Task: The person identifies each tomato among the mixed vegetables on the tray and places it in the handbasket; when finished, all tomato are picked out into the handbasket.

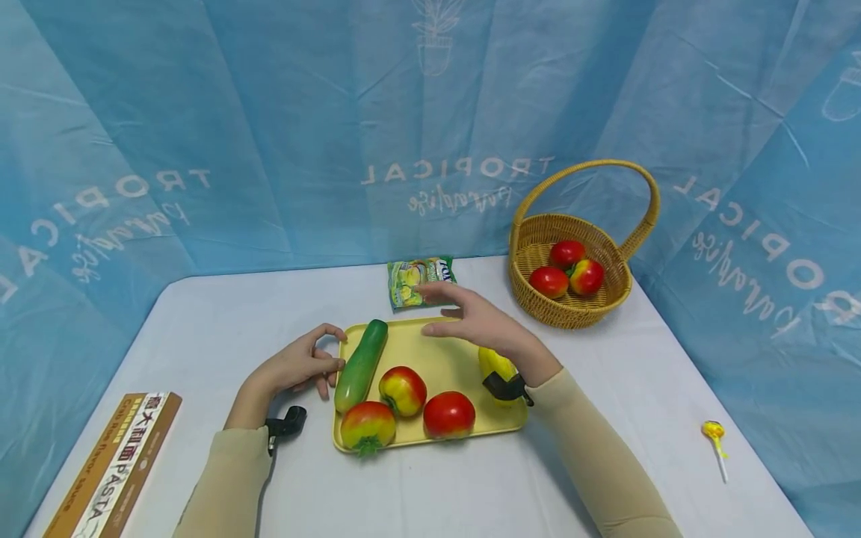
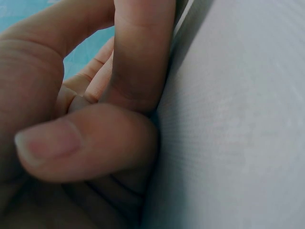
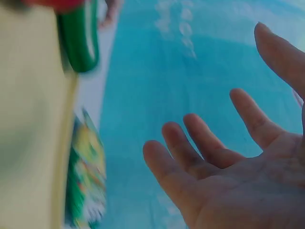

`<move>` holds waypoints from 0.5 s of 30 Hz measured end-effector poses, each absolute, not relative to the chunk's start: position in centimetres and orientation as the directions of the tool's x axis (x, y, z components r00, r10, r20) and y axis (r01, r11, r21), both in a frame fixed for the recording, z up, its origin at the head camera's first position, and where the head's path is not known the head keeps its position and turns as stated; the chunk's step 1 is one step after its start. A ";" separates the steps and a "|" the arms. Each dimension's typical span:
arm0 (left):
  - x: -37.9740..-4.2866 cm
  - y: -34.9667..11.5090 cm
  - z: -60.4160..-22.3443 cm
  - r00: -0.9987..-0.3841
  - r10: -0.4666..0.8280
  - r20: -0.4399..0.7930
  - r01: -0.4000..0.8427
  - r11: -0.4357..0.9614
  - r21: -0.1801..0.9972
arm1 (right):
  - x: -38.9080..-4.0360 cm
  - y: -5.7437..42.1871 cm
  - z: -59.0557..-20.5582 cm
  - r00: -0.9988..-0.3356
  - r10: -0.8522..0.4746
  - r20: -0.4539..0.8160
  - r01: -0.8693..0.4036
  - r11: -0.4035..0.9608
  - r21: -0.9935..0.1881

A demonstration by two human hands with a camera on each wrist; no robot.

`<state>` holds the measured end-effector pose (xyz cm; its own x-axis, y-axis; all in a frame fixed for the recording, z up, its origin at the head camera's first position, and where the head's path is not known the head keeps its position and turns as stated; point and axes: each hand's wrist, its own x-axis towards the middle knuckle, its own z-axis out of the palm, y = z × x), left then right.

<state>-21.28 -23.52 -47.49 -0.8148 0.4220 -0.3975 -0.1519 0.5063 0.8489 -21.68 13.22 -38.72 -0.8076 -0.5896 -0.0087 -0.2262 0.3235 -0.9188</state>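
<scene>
A pale yellow tray (image 1: pixel 440 355) lies on the table. On it are a green cucumber-like vegetable (image 1: pixel 362 366), two red-and-yellow fruits (image 1: pixel 403 390), a red tomato-like fruit (image 1: pixel 449 415) and a yellow fruit (image 1: pixel 496 364) partly hidden under the right wrist. At the tray's left rim is my left hand (image 1: pixel 296 366), its bent index finger and thumb spread apart and touching or nearly touching the edge beside the cucumber. My right hand (image 1: pixel 480 321) hovers over the tray's far right part, fingers spread, holding nothing. The right wrist view shows that palm (image 3: pixel 252 191) empty.
Behind the tray lies a green snack packet (image 1: pixel 406 286). A wicker basket (image 1: pixel 572 317) with three red fruits stands at the back right. A pasta box (image 1: pixel 114 463) lies at the left and a yellow lollipop (image 1: pixel 714 433) at the right. Blue curtains (image 1: pixel 303 149) surround the table.
</scene>
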 end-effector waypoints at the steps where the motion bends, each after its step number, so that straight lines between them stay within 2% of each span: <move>1: -21.3 -23.5 -47.5 -0.815 0.422 -0.398 -0.152 0.506 0.849 | -21.5 12.6 -39.1 -0.789 -0.614 -0.025 -0.230 0.333 -0.915; 5: -21.5 -23.5 -47.4 -0.814 0.419 -0.401 -0.157 0.507 0.847 | -20.9 10.9 -40.3 -0.720 -0.686 -0.102 -0.231 0.376 -0.897; 15: -21.4 -23.6 -47.5 -0.813 0.411 -0.413 -0.168 0.513 0.842 | -20.3 9.6 -41.3 -0.608 -0.759 -0.235 -0.231 0.452 -0.861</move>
<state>-21.39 -23.57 -47.49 -0.8127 0.4108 -0.4131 -0.1683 0.5134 0.8415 -20.31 9.60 -41.34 -0.6075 -0.7587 -0.2352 -0.2313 0.4523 -0.8614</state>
